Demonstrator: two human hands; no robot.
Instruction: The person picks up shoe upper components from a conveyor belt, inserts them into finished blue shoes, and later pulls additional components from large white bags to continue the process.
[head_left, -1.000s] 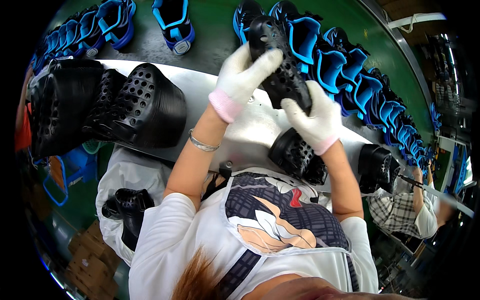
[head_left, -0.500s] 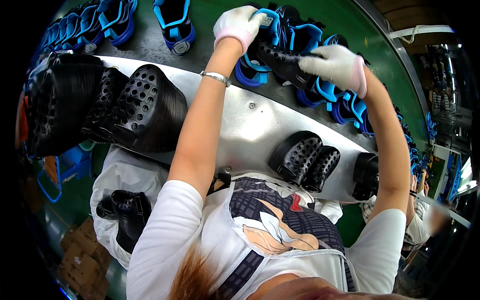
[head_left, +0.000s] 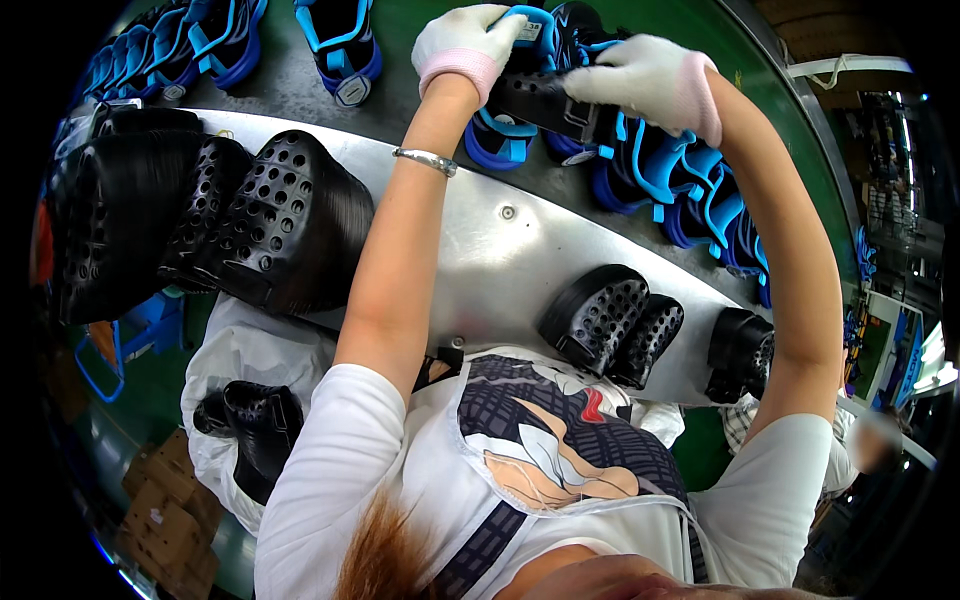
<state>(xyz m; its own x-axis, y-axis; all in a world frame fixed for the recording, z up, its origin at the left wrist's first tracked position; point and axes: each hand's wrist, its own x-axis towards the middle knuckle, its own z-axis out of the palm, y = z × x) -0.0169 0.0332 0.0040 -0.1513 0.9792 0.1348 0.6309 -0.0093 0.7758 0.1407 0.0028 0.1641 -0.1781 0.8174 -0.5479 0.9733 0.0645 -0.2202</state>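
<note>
The left hand (head_left: pixel 460 48), in a white glove, is near the top middle. Its thumb and finger pinch the light blue rim of a black and blue sports shoe (head_left: pixel 537 28). The right hand (head_left: pixel 645 88), gloved too, is just right of it, with bent fingers touching a black insole (head_left: pixel 545 103). I cannot tell if they pinch it. The black insole is between the two hands, at the shoe, with its end sticking out low.

More blue-trimmed shoes (head_left: pixel 690 195) stand in a row to the right, and others are at the upper left. Below the hands is a shiny silver worktop (head_left: pixel 490 240). Big black stacks with holes (head_left: pixel 285 210) sit at its left, and a small pair (head_left: pixel 605 315) sits right of the middle. A white bag (head_left: pixel 225 345) is at the lower left.
</note>
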